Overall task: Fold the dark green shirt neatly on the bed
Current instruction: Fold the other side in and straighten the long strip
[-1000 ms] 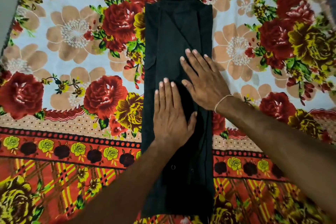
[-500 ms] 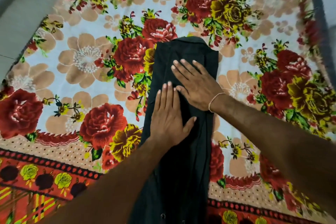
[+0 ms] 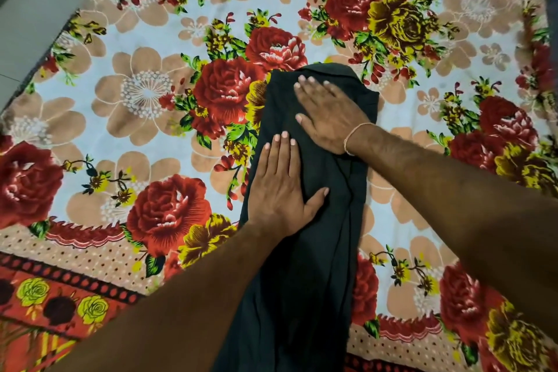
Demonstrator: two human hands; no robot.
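Dark green shirt [image 3: 305, 251] folded into a long narrow strip on the floral bed [image 3: 145, 93], your left hand [image 3: 280, 190] and right hand [image 3: 329, 115] pressed flat on it, fingers straight, grasping nothing, thread bracelet [image 3: 351, 136] on right wrist.

We see the shirt [image 3: 302, 266] folded into a long narrow strip across the bed [image 3: 145, 93]. The left hand [image 3: 279, 190] presses flat on its middle; the right hand [image 3: 329, 112] lies flat near its far end, a thread [image 3: 351, 134] round the wrist.
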